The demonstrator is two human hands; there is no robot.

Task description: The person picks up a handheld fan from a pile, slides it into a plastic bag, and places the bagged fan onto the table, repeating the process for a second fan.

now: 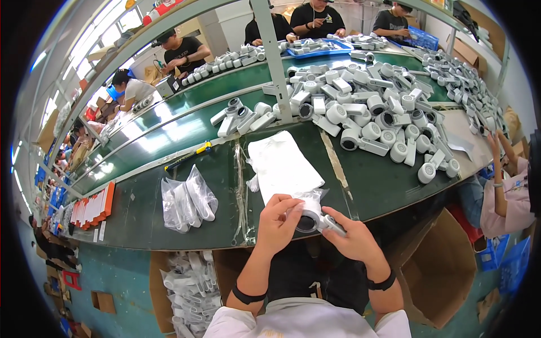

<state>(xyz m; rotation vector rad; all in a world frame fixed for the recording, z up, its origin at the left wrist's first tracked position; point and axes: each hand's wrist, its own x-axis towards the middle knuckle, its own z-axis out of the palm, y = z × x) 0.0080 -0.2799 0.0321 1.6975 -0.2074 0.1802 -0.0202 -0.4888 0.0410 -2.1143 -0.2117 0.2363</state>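
Hands meet at the near edge of the green bench (141, 219), and between them we hold one white dryer (309, 218) with its round dark mouth turned up toward us. Our left hand (277, 224) curls over the head with the fingers closed on it, and our right hand (352, 236) grips the handle end, thumb on top; neither is spread. Thin clear film shows around the head, so we judge the dryer is partly inside a bag, though we cannot tell whether the bag is fully on. Just beyond our hands lies a stack of flat white bags (282, 163), touching the bench and reaching toward the upright post (273, 56). To the left rest a few bagged units (186, 203), and lower down a carton (189, 287) holds many more wrapped ones, so a fair share looks done. To the right a big heap of bare dryers (372, 118) covers the bench, and we judge that most of the work is left. A yellow-handled tool (189, 156) lies untouched beyond the bagged units. An open brown box (437, 270) stands by our right knee, and other people sit along the far side
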